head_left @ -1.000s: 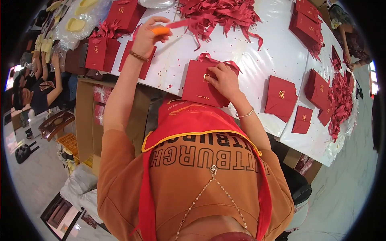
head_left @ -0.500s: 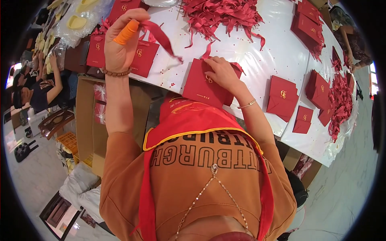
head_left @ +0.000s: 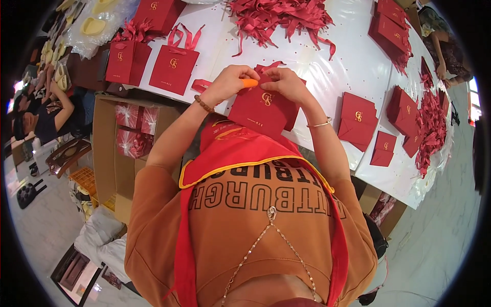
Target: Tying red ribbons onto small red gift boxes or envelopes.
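A red paper gift bag [head_left: 263,110] with gold print lies at the table's near edge, in front of my body. Both hands meet at its upper edge. My left hand [head_left: 227,84], with orange covers on its fingers, is closed in a pinch on a red ribbon [head_left: 201,86], whose loose part shows left of the hand. My right hand [head_left: 287,84] has its fingers bent and closed on the bag's top edge, close to the left fingertips. More ribbon loops out beyond the bag's top. The exact spot where the fingertips pinch is partly hidden.
A heap of red ribbons [head_left: 281,20] lies at the far side. Left stands a bag with ribbon handles [head_left: 174,69] beside other bags [head_left: 123,64]. Several folded bags [head_left: 358,120] and another ribbon pile [head_left: 432,128] lie right. An open cardboard box [head_left: 107,148] holds wrapped red packages.
My left hand has come down from its raised place at the left, bringing the ribbon to the bag's top. My right hand's fingers have bent in at the bag's upper edge.
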`<state>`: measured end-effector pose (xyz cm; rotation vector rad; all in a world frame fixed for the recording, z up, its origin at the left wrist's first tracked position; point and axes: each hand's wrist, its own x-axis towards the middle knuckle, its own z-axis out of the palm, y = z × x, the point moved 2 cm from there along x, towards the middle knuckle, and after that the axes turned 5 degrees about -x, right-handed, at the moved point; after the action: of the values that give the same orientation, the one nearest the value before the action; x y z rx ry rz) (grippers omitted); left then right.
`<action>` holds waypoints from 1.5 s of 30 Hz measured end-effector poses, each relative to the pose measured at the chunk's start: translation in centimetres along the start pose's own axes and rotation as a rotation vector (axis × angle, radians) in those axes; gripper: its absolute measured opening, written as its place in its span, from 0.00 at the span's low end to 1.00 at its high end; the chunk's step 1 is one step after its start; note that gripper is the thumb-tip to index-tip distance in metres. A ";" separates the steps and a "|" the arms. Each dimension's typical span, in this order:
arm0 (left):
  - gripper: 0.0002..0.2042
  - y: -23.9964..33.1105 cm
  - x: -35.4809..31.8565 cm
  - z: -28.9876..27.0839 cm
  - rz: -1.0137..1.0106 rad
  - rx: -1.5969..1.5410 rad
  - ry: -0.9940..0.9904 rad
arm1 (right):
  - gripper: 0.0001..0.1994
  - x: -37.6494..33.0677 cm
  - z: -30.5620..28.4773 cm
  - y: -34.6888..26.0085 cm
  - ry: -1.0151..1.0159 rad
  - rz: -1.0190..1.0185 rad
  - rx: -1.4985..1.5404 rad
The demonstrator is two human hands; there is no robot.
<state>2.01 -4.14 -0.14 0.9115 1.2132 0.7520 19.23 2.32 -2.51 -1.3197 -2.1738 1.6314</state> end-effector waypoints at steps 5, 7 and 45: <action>0.07 -1.3 0.7 -0.6 0.191 0.224 0.169 | 0.23 0.0 0.2 -0.3 -0.071 0.028 0.110; 0.07 -0.8 0.3 -0.3 0.213 0.272 0.196 | 0.22 -0.4 0.2 -0.9 -0.079 0.035 0.150; 0.07 1.1 0.4 1.1 0.279 0.522 0.204 | 0.17 -1.0 1.2 -1.7 -0.025 -0.073 -0.022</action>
<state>3.19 -3.46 0.77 1.4838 1.5172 0.7749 18.21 0.73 -1.22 -1.2167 -2.2328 1.6097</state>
